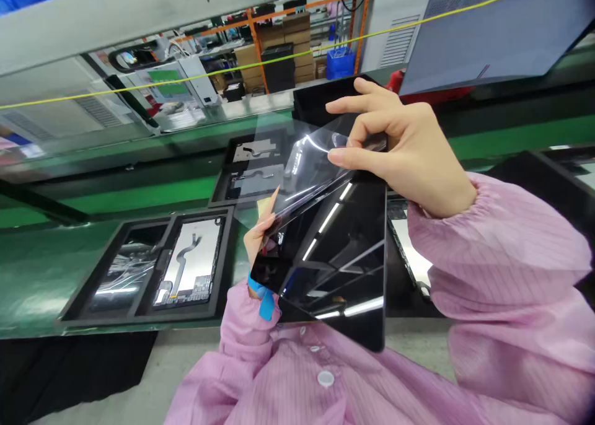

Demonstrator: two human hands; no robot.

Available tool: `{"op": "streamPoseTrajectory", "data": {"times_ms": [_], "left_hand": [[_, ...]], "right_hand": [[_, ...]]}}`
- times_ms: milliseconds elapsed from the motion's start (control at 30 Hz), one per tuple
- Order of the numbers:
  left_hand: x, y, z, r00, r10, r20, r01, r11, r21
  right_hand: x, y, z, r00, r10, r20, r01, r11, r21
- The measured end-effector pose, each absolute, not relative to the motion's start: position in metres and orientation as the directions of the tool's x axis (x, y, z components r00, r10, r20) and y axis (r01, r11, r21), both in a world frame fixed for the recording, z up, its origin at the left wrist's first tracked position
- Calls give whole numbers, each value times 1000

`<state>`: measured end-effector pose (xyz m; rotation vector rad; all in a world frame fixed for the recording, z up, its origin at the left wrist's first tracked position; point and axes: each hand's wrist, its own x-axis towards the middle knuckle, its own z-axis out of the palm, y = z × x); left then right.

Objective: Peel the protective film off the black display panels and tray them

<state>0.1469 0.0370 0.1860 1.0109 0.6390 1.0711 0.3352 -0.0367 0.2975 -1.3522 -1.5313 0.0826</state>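
Note:
In the head view, a glossy black tablet screen (334, 258) is tilted in front of my chest, bright ceiling lights reflected in it. My left hand (259, 233) grips its left edge, with most of the fingers hidden behind the panel. A blue band (264, 298) circles that wrist. Between the thumb and index finger of my right hand (390, 134), a clear plastic film (297, 165) is pinched; the other fingers are spread. The film is lifted off the screen's upper part and bends along a crease over the glass.
On the green bench (37, 282) lies a black foam tray (134, 301) with tablet parts. Another foam tray (216, 186) stands behind it. A black box (320, 96) sits farther back. A yellow-green cord (223, 70) crosses above, and a large grey panel (483, 47) hangs upper right.

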Motion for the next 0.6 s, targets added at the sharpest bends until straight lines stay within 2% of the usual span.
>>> {"op": "streamPoseTrajectory", "data": {"times_ms": [133,433,600], "left_hand": [[143,55,173,444,896,32,-337,134,932],[157,35,164,325,928,183,-325,-73,943],[155,34,166,328,920,215,-290,-118,950]], "right_hand": [[332,-32,299,214,769,602,672,332,-663],[338,-25,293,244,802,546,661,274,-698],[348,-24,284,228,827,514,619,284,-732]]}}
